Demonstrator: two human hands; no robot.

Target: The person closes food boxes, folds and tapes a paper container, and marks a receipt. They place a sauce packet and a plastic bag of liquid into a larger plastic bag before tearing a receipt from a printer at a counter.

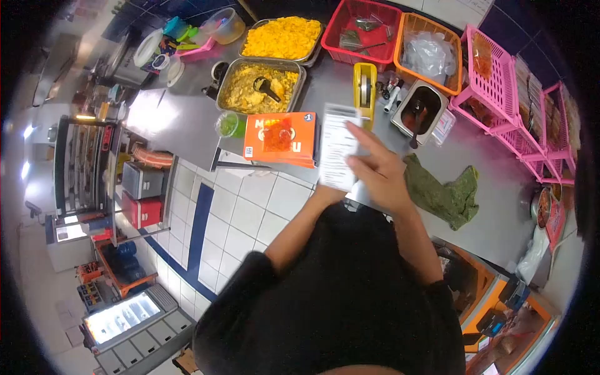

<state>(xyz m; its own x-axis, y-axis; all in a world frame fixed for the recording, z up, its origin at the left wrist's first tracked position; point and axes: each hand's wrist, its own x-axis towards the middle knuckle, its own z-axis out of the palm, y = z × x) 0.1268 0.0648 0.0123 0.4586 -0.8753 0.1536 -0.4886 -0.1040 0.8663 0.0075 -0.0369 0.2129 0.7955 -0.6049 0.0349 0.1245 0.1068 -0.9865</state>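
Observation:
A white printed paper slip (338,153) is held upright in front of me. My left hand (330,195) grips its lower end, with the fingers mostly hidden behind the paper. Over the slip's right side reaches my right hand (382,172), its index finger stretched out against the printed lines and its thumb apart. Just left of the slip lies an orange printed box (300,134) with a small bag of red sauce (277,136) on top. A green cup (230,124) stands beside the box. Behind the slip is a yellow tape dispenser (364,94).
Two metal trays of yellow food (281,37) stand at the back, one holding a black spoon. Red (350,59) and orange baskets (459,59), a metal sauce container (409,130) and pink racks (494,112) fill the right. A green cloth (447,194) lies near the right edge.

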